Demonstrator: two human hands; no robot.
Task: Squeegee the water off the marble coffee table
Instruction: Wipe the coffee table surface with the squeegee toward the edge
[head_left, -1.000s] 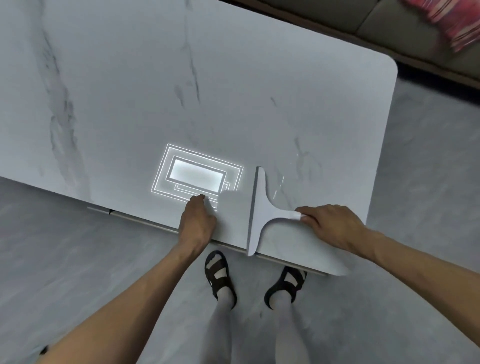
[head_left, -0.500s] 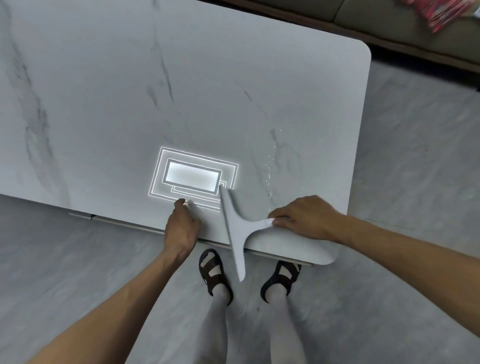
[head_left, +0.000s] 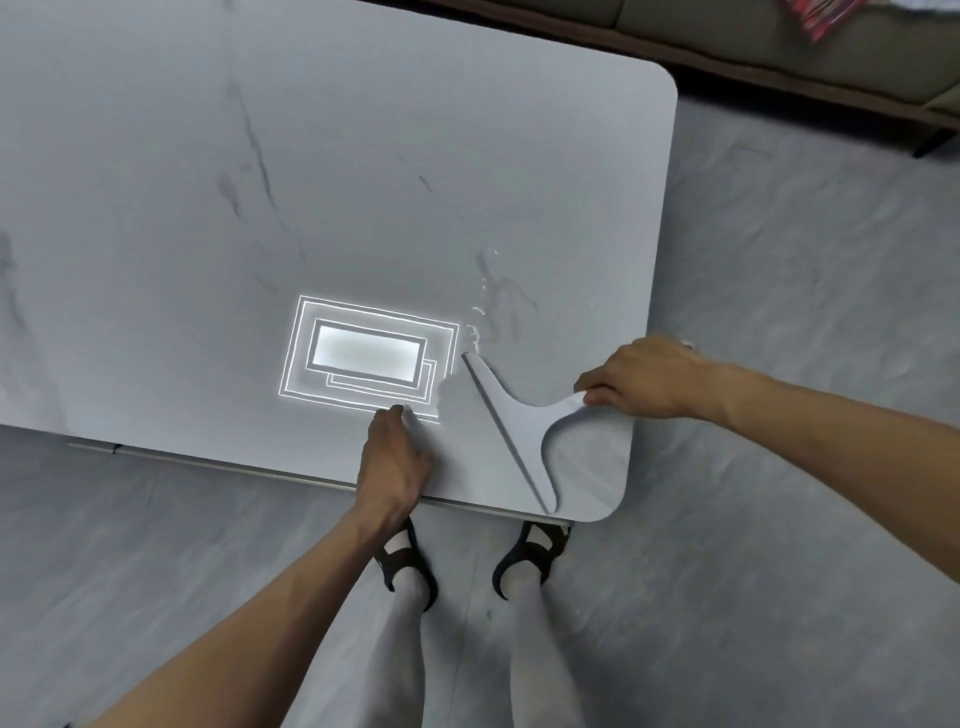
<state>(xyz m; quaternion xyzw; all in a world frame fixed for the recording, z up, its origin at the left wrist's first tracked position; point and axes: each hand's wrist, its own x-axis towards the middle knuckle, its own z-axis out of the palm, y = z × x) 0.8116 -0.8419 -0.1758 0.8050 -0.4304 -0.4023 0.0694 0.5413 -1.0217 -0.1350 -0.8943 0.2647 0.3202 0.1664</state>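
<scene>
Two hands sit at the near right corner: the right hand (head_left: 644, 376) grips the handle of a flat white T-shaped squeegee (head_left: 519, 415), its blade slanting across the glossy, grey-veined, round-cornered marble table (head_left: 363, 156), while the left hand (head_left: 395, 462) rests open beside it. Small water beads (head_left: 475, 322) glisten past the blade's far tip.
</scene>
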